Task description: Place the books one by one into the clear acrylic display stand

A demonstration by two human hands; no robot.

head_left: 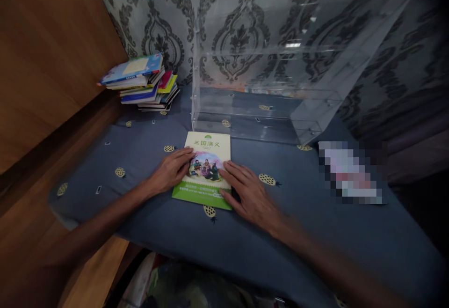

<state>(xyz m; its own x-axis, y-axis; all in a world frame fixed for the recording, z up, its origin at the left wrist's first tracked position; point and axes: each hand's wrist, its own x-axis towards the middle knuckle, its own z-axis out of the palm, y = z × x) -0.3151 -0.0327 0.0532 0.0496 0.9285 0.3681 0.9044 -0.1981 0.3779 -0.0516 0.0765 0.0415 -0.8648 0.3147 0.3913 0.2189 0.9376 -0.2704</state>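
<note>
A book with a green and cream cover lies flat on a blue cloth with little pineapple shapes. The cloth covers a table. The book is in the middle, near the person, and its cover faces up. The cover has a picture of people on it and big letters at the top.

The left hand rests on the left edge of the book. Its fingers lie flat and spread over the cover. It does not grip the book; it just presses on top.

The right hand rests on the right edge of the book. Its fingers are also flat and open, touching the cover. The thumb sits by the near right corner. This hand looks a bit blurry.

Just past the book, on the far side, stands a clear plastic box with a shelf inside. Far to the left is a stack of colorful books, well apart from the hands. A patterned curtain hangs behind. A wooden wall is on the left.
</note>
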